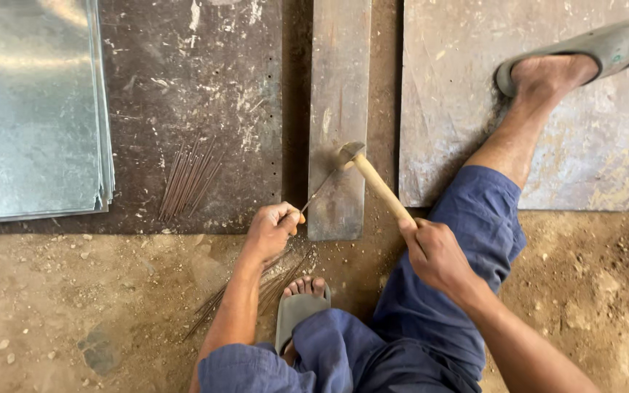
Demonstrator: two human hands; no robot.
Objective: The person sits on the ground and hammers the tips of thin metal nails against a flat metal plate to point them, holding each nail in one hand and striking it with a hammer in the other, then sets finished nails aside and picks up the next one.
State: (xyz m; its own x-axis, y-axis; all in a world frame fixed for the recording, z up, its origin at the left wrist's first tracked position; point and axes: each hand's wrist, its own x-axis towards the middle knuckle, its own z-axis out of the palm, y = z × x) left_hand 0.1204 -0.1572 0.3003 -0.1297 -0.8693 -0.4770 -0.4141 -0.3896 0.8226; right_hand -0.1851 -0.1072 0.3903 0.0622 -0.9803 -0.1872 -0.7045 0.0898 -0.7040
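Head view shows your right hand (434,251) gripping a hammer (373,178) over the metal bar (338,87), while your left hand (271,229) pinches a thin rod (319,191) on it.

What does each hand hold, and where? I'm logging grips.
Right hand holds the hammer at its wooden handle's lower end; left hand pinches a thin metal rod at its near end.

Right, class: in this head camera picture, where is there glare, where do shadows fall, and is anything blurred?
In the head view, soft daylight; pale glare streaks the stacked metal sheets at upper left. A shadow lies beside the outstretched leg on the grey board. The hammer in the right hand is slightly soft at its head; the thin rod pinched by the left hand stays fairly sharp.
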